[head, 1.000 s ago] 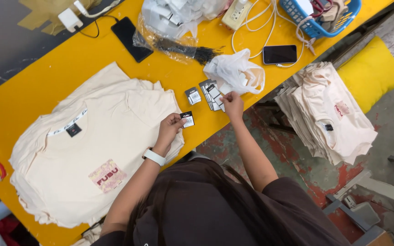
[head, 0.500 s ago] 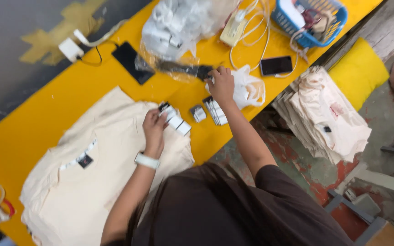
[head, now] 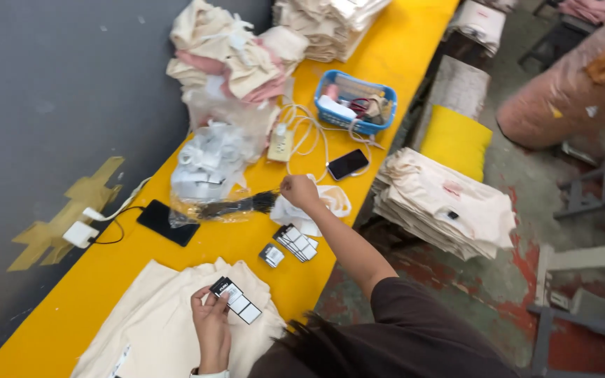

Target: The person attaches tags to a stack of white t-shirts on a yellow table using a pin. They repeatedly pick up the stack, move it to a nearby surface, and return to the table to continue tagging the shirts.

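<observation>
Left hand gripped fanned strip of black-and-white tags over cream shirt stack, near table's front edge; right hand closed, fingers curled on dark bundle of strings in clear bag, just beside white plastic bag; two more tag stacks lay on bare yellow table between hands; black phone sat near wall edge; open yellow surface ran between phone and tags; blue basket stood farther along.
</observation>
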